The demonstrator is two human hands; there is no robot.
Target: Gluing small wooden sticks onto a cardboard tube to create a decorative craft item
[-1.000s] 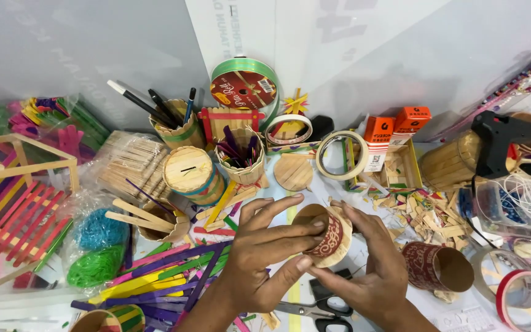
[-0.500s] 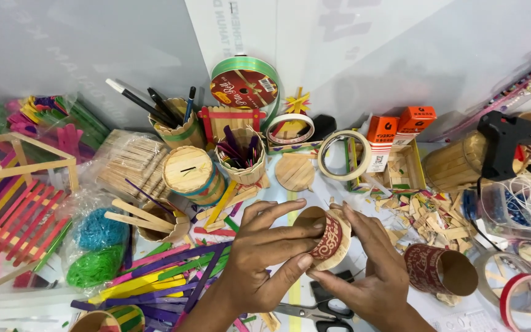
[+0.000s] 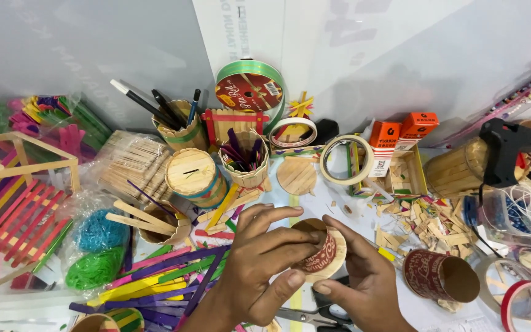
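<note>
Both my hands hold one small cardboard tube wrapped in red patterned paper [image 3: 318, 253] with a round wooden-stick disc on its right end. My left hand [image 3: 258, 264] wraps the tube from the left, fingers over the top and thumb beneath. From the lower right, my right hand [image 3: 359, 280] cups the disc end with its thumb on the rim. A second red-wrapped cardboard tube [image 3: 436, 276] lies on its side just right of my right hand. Black-handled scissors [image 3: 319, 312] lie under my hands, partly hidden.
Coloured craft sticks [image 3: 167, 276] fan out at lower left. Stick-built pots [image 3: 193, 176] with pens and sticks stand behind, beside a ribbon spool [image 3: 250, 89] and tape rolls [image 3: 345, 160]. Wood offcuts [image 3: 428, 221], a black glue gun [image 3: 506, 147] and a red-edged tape roll [image 3: 527, 301] fill the right.
Both hands and the tube have dropped lower and slightly left in view. My right hand has slid further under the disc end.
</note>
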